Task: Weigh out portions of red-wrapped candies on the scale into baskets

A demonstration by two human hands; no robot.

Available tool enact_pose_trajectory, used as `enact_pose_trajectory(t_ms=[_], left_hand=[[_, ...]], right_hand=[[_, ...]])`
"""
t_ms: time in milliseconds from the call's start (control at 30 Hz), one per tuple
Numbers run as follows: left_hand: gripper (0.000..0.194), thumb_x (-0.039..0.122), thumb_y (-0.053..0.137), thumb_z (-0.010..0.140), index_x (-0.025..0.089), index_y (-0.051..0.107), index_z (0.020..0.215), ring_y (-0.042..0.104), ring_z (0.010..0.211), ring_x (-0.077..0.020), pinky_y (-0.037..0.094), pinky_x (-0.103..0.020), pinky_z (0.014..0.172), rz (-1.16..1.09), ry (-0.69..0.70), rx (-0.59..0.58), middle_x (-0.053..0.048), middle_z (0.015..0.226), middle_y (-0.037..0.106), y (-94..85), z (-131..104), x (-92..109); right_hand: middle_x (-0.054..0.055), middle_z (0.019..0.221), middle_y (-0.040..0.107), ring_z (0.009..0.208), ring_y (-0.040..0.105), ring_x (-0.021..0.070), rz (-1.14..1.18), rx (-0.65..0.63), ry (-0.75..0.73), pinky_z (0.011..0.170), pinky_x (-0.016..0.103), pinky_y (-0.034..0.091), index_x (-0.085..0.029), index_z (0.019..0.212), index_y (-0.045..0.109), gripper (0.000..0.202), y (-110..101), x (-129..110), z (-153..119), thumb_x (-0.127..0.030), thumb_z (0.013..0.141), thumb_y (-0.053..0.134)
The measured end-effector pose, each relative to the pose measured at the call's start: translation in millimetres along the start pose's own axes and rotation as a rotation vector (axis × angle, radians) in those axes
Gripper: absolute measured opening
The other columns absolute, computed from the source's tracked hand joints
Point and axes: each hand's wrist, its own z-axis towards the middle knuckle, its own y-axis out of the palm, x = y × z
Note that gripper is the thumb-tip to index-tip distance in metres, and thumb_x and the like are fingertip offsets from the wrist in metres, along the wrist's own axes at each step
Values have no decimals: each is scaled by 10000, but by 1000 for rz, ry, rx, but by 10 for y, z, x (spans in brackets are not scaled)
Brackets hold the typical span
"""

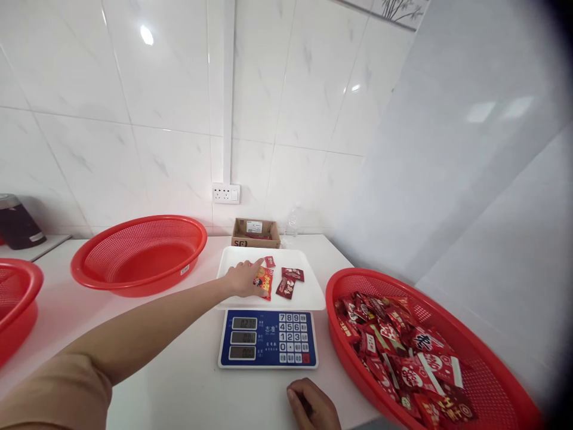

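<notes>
My left hand (pixel 244 279) reaches over the white tray (pixel 308 297) of a digital scale, its thumb and fingers on either side of a red-and-orange snack packet (pixel 265 282). Beside that packet lie two dark red snack packets (pixel 286 287), partly overlapping, and a tiny red packet (pixel 269 261). Below the tray is the scale's blue panel (pixel 268 338) with keys and number displays. My right hand (pixel 313 405) rests on the white table in front of the scale, its fingers curled in with nothing visible in them.
A red basket (pixel 333 292) full of snack packets stands at the right. On the left are a red perforated basket (pixel 138 254) and part of another red basket (pixel 20 292). Behind the scale sit a small cardboard box (pixel 255 233) and a clear plastic bottle (pixel 293 222). A socket (pixel 226 193) is on the wall.
</notes>
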Motion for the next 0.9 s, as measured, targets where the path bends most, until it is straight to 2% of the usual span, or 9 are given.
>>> enact_pose_trajectory(t_ms=[100,233,333,433,567,700,767,833,900], left_hand=[[987,436,718,562,242,236,1401,432,1207,-369,413,-475,912,-20,-1,-49,-159,1336,455,-93,19,-15],[882,243,690,583,303,295,1370,580,1039,-270,517,-327,740,-101,15,-73,-72,1274,526,-139,37,9],[771,142,627,611,318,369,1316,616,966,-221,526,-271,677,-150,7,-46,-28,1240,558,-181,46,-37],[708,99,585,634,299,401,1288,626,917,-205,522,-259,658,-144,-31,17,-31,1194,581,-339,54,-226],[694,100,546,712,263,326,1349,610,917,-253,514,-325,664,-32,-174,152,-102,1250,507,-696,-8,-706],[530,242,557,815,177,378,1309,489,1113,-303,461,-456,850,104,-316,257,-134,1304,427,-896,-162,-1098],[514,335,540,835,133,398,1287,369,1221,-368,417,-529,888,150,-349,289,-181,1334,381,-858,-190,-1120],[546,391,520,843,136,381,1305,249,1291,-401,369,-563,930,187,-321,319,-204,1384,314,-747,-140,-1024],[522,397,511,854,174,383,1309,309,1276,-349,366,-543,955,204,-257,322,-161,1393,328,-607,-24,-870]], right_hand=[[0,606,571,541,522,122,4,-11,11,515,220,396,-210,691,592,342,-13,-19,2,-449,876,432],[3,612,578,546,526,124,5,-15,18,511,227,396,-210,691,587,342,-30,-51,6,-444,880,426],[9,624,588,554,532,127,7,-26,19,517,230,399,-210,690,586,337,-38,-66,7,-434,882,423],[11,618,588,550,534,131,6,-16,16,518,232,406,-211,687,590,356,-39,-65,5,-450,882,413],[8,616,584,553,537,129,2,-23,13,521,227,407,-209,691,596,351,-39,-55,6,-445,880,419],[2,621,583,565,543,126,-7,-39,10,528,224,406,-209,698,594,338,-37,-61,16,-430,884,417],[0,617,583,558,541,123,-12,-40,4,523,222,403,-209,693,595,341,-35,-74,23,-431,884,419],[0,619,585,559,543,122,-11,-37,-2,523,220,404,-208,695,598,344,-34,-90,30,-434,884,419],[5,620,589,560,543,125,-13,-30,-4,524,225,407,-209,694,598,353,-34,-99,30,-442,885,414]])
